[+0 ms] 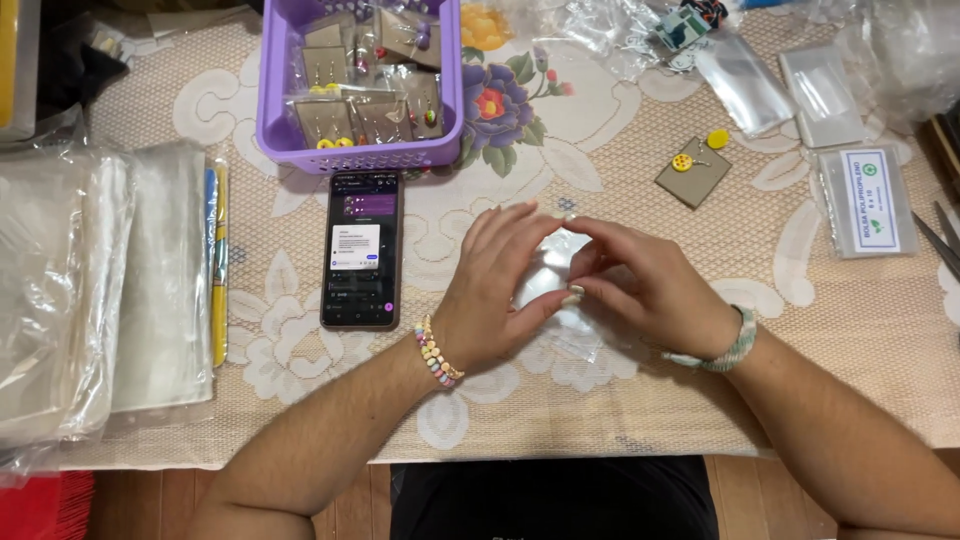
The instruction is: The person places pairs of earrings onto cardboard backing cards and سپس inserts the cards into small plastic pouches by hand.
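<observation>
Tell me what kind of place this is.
Probably a home craft table used for packing handmade earrings. A lace tablecloth covers it, a purple basket holds carded earrings, and both hands hold a small clear bag. Stacks of clear bags lie at the left.

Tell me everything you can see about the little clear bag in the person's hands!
The clear bag is a small, thin, see-through plastic pouch, shiny and a bit crinkled. It lies low over the lace tablecloth, in the middle near the table's front edge. The left hand and the right hand pinch it from both sides, fingertips meeting at its top. The hands hide much of it, so whether anything is inside cannot be told.
</observation>
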